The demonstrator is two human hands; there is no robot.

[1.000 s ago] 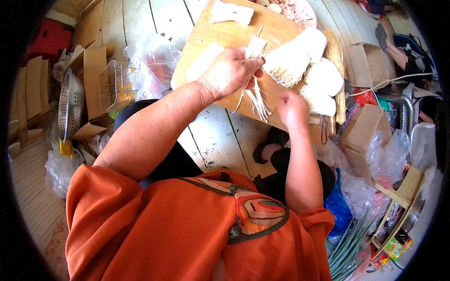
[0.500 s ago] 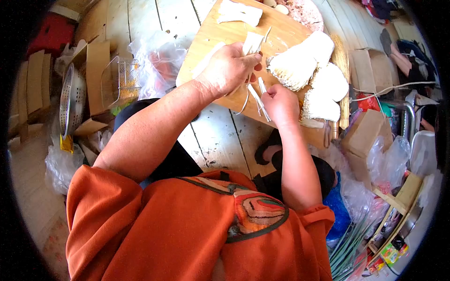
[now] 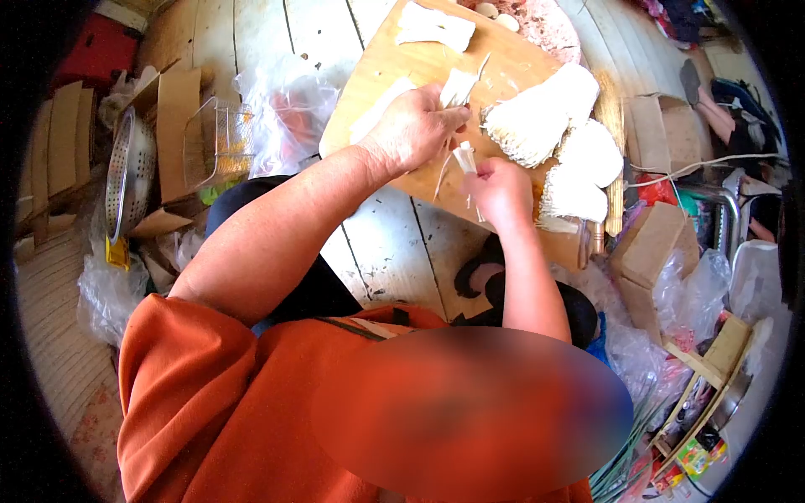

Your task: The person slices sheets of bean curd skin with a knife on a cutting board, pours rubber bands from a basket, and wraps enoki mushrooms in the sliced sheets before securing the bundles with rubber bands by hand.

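Note:
Over the wooden board (image 3: 377,63), my left hand (image 3: 412,130) grips a bundle of white strands (image 3: 459,87), with loose ends hanging below the fingers. Just right of it, my right hand (image 3: 501,191) pinches a smaller white strip (image 3: 465,157) that stands up from its fingertips. The two hands are close but apart. Several white fringed clumps (image 3: 528,124) lie on the board to the right. A flat white piece (image 3: 433,27) rests near the board's far edge, and another (image 3: 381,107) lies partly behind my left hand.
A straw brush (image 3: 610,126) lies along the board's right edge. Pinkish material (image 3: 545,29) sits beyond the board. On the left are a clear plastic bag (image 3: 289,113), a wire basket (image 3: 228,138) and a metal colander (image 3: 130,173). Cardboard boxes (image 3: 658,251) stand at right, near another person's leg (image 3: 713,109).
My right hand has risen from the board's near edge towards my left hand and now has strands between its fingers. The view has shifted slightly, and a blurred oval covers the lower shirt.

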